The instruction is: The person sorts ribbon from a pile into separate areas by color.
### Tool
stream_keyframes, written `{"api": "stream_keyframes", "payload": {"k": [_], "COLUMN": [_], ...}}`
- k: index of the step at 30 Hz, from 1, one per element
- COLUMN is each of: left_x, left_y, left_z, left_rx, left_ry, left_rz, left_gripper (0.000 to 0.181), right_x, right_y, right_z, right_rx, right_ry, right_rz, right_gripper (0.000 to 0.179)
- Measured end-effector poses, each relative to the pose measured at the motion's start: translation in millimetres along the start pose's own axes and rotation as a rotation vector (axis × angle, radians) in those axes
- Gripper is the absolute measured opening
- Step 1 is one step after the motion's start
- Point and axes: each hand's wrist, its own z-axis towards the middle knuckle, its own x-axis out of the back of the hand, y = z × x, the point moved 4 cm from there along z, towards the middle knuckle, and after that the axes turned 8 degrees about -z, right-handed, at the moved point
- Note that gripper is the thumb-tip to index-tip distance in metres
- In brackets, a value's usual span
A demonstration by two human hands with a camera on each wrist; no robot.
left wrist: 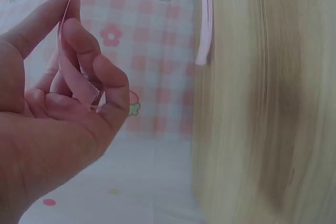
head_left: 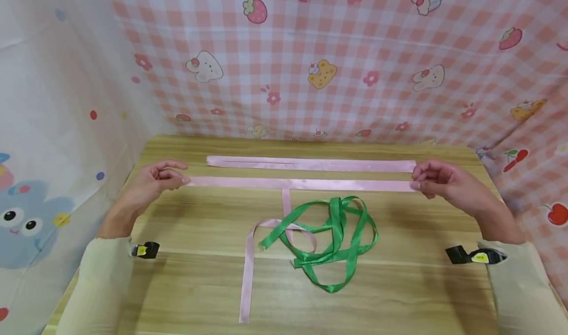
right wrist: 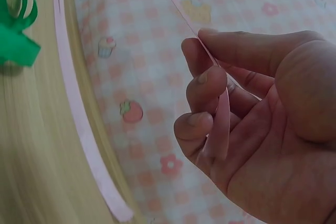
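A pink ribbon (head_left: 248, 182) is stretched nearly straight between my two hands, above the table. My left hand (head_left: 153, 182) pinches one end between thumb and fingertips; in the left wrist view a short ribbon tail (left wrist: 75, 78) hangs into the palm. At the other end my right hand (head_left: 448, 184) pinches it likewise, its tail (right wrist: 222, 124) lying along the curled fingers. Behind it a folded pink ribbon (head_left: 346, 165) lies flat. Nearer me, a loosely curved pink ribbon (head_left: 248, 276) partly crosses a tangled green ribbon (head_left: 353, 251); whether it joins the held one, I cannot tell.
The wooden table (head_left: 199, 285) ends at the back against a pink checked cloth (head_left: 293, 103) with cartoon prints. A pale printed cloth (head_left: 66, 128) hangs at the left. Black devices (head_left: 152, 249) are strapped at both wrists.
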Motion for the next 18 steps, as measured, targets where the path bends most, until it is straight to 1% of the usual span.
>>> {"api": "stream_keyframes", "payload": {"k": [4,6,10,12,14,16,18], "left_x": [2.4,3.3,5.4,6.2,6.8,7.3,7.7], "left_y": [-3.0,-5.8,-12.3,-15.9,-19.5,-24.2,-30.2], "left_z": [0.5,0.9,3.7,6.1,8.4,11.2,14.2], "left_rx": [-0.01,0.006,0.058,0.073,0.081,0.096,0.12], "left_ry": [-0.018,-0.012,0.029,0.035,0.039,0.045,0.06], "left_rz": [-0.108,-0.119,-0.106,-0.138,-0.164,-0.164,-0.163], "left_gripper": [0.019,0.019,0.019,0.018,0.019,0.019,0.019], "right_x": [5.9,8.9,11.8,12.0,11.8,11.5,10.5], "right_y": [15.0,22.7,35.1,41.2,47.1,54.1,61.7], "right_z": [-2.9,-3.9,-4.4,-4.2,-4.1,-4.2,-4.1], "right_rx": [-0.005,-0.007,-0.003,-0.003,-0.013,-0.031,-0.066], "right_ry": [0.022,0.026,0.025,0.027,0.037,0.047,0.069], "right_rz": [0.009,0.022,0.076,0.096,0.104,0.095,0.086], "right_gripper": [0.012,0.011,0.007,0.007,0.007,0.005,0.004]}}
